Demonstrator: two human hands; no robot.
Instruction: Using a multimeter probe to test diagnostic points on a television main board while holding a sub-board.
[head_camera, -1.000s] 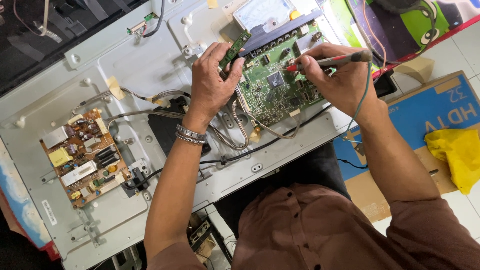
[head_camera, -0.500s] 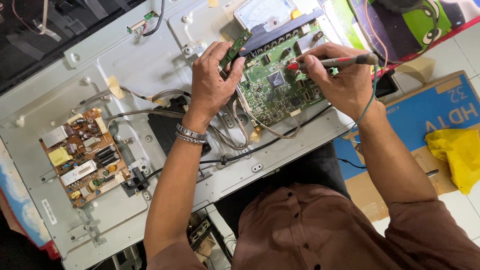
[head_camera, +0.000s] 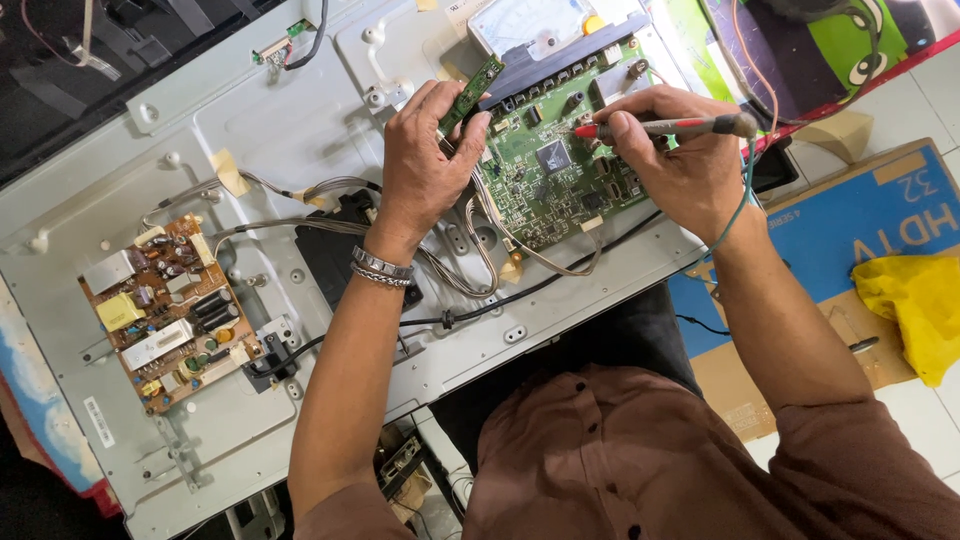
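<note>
The right hand (head_camera: 680, 165) pinches a red test probe (head_camera: 665, 127) like a pen, fingers pressed together around its shaft, with the tip resting on the far part of the green main board (head_camera: 545, 175), which lies on the grey metal back panel (head_camera: 300, 140) toward the far right of the scene. The left hand (head_camera: 425, 165) rests at the board's left edge, its fingers curled and pinching a small narrow green strip board (head_camera: 472, 92) that stands tilted just beside the main board. Probing well, as I judge it, calls for a steady wrist braced on the panel, the tip held on one contact only and near upright so that it cannot slide onto a neighbouring pin, while the left hand keeps the strip and the grey ribbon wires (head_camera: 470, 250) clear of the tip. The analogue meter (head_camera: 530, 25) sits just beyond the board, so its needle can be read without shifting the probe. A brown power board (head_camera: 165, 310) lies well apart at the near left, and a yellow cloth (head_camera: 915, 305) at the right.
</note>
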